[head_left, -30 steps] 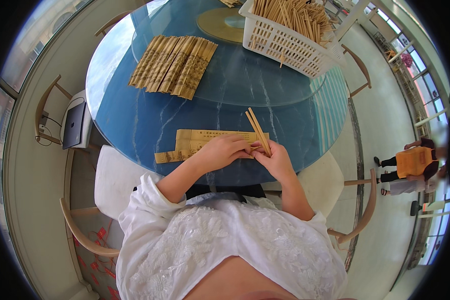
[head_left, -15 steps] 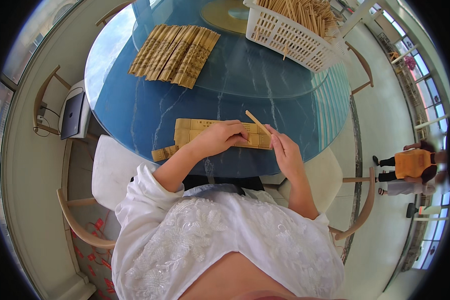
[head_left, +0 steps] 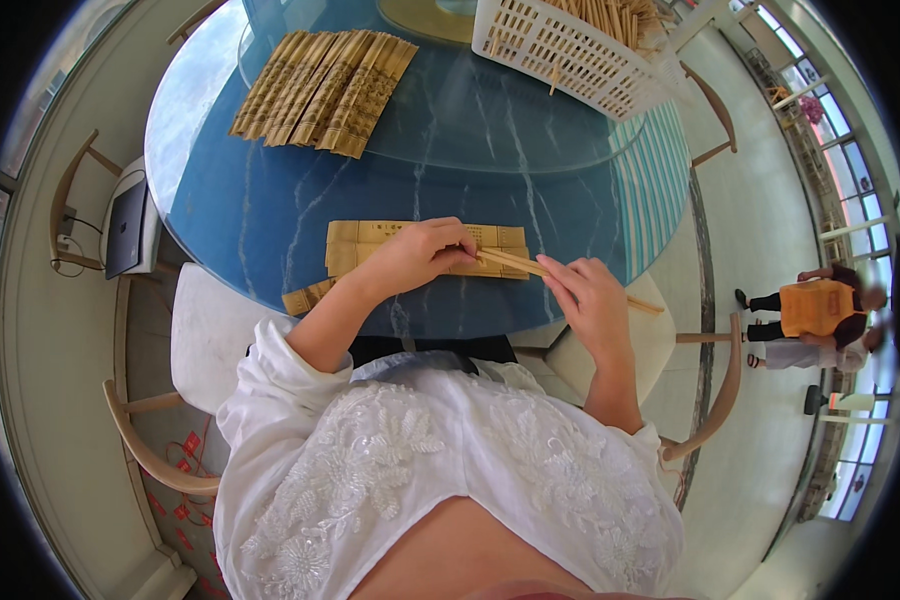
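Observation:
A pair of pale wooden chopsticks [head_left: 510, 262] is pinched in my right hand [head_left: 592, 298], the far ends sticking out past the hand to the right. Their left tips meet the closed fingertips of my left hand [head_left: 428, 255], which pinch the edge of a tan paper chopstick sleeve. Whether the tips are inside it is hidden by the fingers. Beneath lies a stack of flat tan paper sleeves [head_left: 355, 235] with dark print, partly covered by my left hand. One sleeve end [head_left: 305, 297] juts out at the lower left, under my left forearm.
Several filled chopstick sleeves [head_left: 325, 90] lie in a row at the far left of the blue round table [head_left: 300, 200]. A white plastic basket [head_left: 560, 60] heaped with chopsticks stands at the far right. Chairs surround the table, one bearing a laptop [head_left: 127, 228]. People stand at the right.
My right hand has turned the chopsticks from steeply slanted to nearly level and brought their tips to my left fingertips. The whole view has shifted slightly.

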Motion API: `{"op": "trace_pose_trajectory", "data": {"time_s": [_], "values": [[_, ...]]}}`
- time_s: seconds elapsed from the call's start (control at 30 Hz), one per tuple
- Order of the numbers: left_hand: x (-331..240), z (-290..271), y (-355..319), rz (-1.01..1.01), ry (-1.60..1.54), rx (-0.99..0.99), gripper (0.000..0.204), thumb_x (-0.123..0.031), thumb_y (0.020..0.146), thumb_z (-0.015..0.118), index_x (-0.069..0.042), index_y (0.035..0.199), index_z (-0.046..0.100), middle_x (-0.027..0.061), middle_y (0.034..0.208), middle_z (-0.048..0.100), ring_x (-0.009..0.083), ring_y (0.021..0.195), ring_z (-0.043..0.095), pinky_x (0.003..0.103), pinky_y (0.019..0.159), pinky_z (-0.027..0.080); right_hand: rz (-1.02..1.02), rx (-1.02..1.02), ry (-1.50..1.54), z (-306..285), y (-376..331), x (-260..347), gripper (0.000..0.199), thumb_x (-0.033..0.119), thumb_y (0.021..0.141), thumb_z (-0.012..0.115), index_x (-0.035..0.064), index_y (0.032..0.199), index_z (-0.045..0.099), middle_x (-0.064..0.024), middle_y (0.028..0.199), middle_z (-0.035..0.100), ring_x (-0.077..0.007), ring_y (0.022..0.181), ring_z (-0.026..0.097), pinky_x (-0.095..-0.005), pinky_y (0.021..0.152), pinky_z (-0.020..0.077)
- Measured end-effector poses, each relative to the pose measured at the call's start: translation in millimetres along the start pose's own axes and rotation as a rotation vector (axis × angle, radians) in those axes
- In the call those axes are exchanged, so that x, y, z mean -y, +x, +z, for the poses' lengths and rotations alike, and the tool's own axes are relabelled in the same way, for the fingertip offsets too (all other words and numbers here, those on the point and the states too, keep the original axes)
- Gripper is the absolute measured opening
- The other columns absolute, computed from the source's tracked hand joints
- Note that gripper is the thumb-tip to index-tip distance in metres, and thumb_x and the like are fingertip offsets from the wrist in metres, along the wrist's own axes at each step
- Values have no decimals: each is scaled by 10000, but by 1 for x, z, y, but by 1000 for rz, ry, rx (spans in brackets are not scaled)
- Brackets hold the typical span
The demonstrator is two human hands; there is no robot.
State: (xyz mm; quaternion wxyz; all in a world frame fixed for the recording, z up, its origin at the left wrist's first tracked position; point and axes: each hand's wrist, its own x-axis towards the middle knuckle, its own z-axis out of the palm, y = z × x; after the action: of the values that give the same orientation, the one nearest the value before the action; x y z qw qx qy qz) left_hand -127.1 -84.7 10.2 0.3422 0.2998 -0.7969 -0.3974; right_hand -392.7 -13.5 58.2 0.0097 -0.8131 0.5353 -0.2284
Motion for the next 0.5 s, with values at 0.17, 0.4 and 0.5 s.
{"op": "trace_pose_trajectory", "data": {"time_s": [0.17, 0.4, 0.5], "values": [[6, 2, -1, 15, -9, -7, 78, -47, 863, 685, -27, 919, 634, 80, 884, 621, 234, 772, 608, 318, 681, 475, -41, 15, -38, -2, 2, 1, 276, 185, 836, 719, 191, 1112, 735, 7, 715, 553, -183, 687, 520, -331, 605, 444], [3, 3, 0, 30, 46, 78, 68, -84, 874, 663, -36, 911, 631, 93, 886, 635, 287, 820, 621, 356, 719, 489, -139, 65, -79, -7, 5, -2, 264, 179, 817, 726, 189, 1080, 739, 13, 727, 520, -178, 708, 520, -329, 616, 437], [2, 3, -1, 16, 46, 125, 85, -101, 875, 662, -33, 912, 628, 95, 891, 644, 298, 842, 625, 369, 733, 490, -151, 93, -74, -7, 6, -2, 246, 174, 816, 726, 186, 1062, 738, 8, 724, 511, -182, 712, 515, -333, 620, 433]]}}
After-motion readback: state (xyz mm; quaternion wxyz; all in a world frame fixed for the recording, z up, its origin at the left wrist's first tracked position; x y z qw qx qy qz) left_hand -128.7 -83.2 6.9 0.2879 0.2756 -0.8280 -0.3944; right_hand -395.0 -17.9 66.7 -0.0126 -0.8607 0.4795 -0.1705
